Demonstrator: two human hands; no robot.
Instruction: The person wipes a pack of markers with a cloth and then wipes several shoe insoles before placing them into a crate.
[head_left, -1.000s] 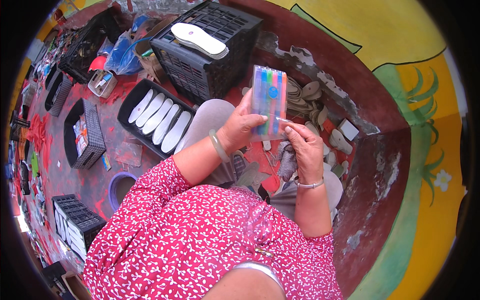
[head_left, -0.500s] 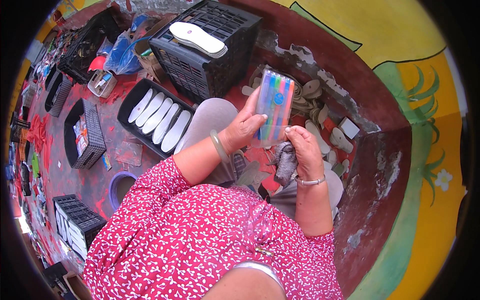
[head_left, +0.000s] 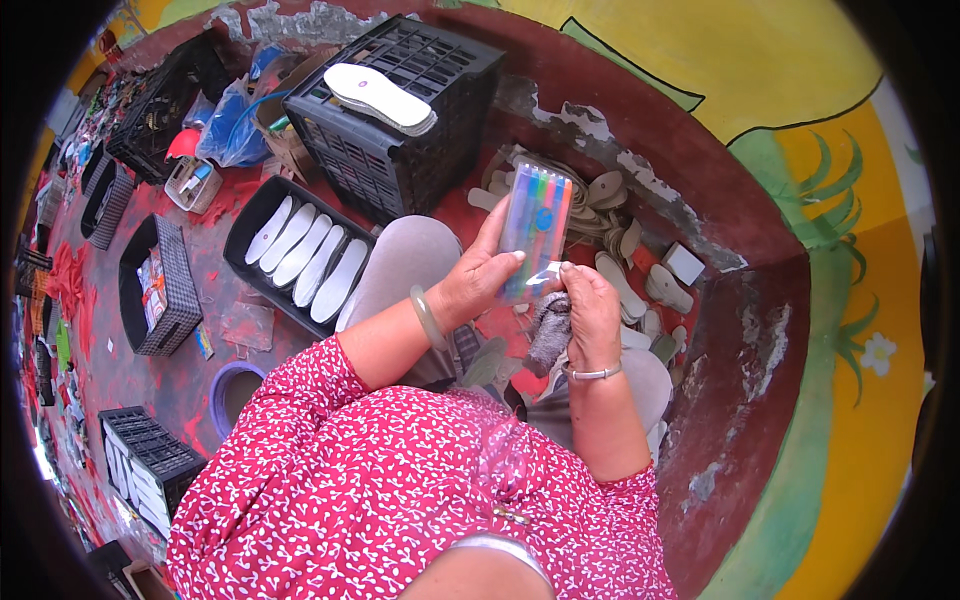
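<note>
A clear flat pack of coloured pens [head_left: 537, 228] is held up in front of me, tilted slightly. My left hand [head_left: 482, 272] is closed on its left side, thumb lying across the front. At the pack's lower right corner, my right hand [head_left: 592, 308] pinches the clear plastic edge between thumb and finger. A crumpled grey cloth [head_left: 549, 333] hangs just below, against my right fingers; whether they grip it too cannot be told. Beyond the pack, many pale insoles [head_left: 610, 205] lie in a loose pile on the floor.
A black box of white insoles [head_left: 300, 318] stands left of my knee. Behind it, a black crate [head_left: 400, 150] carries a stack of white insoles [head_left: 380, 98]. Further left are a checked basket [head_left: 178, 300] and a purple tub [head_left: 222, 392]. A peeling wall [head_left: 740, 350] rises on the right.
The pack has turned a little, with its lower plastic edge now pulled up at my right fingers. My hands keep the same hold, and the whole view has shifted slightly.
</note>
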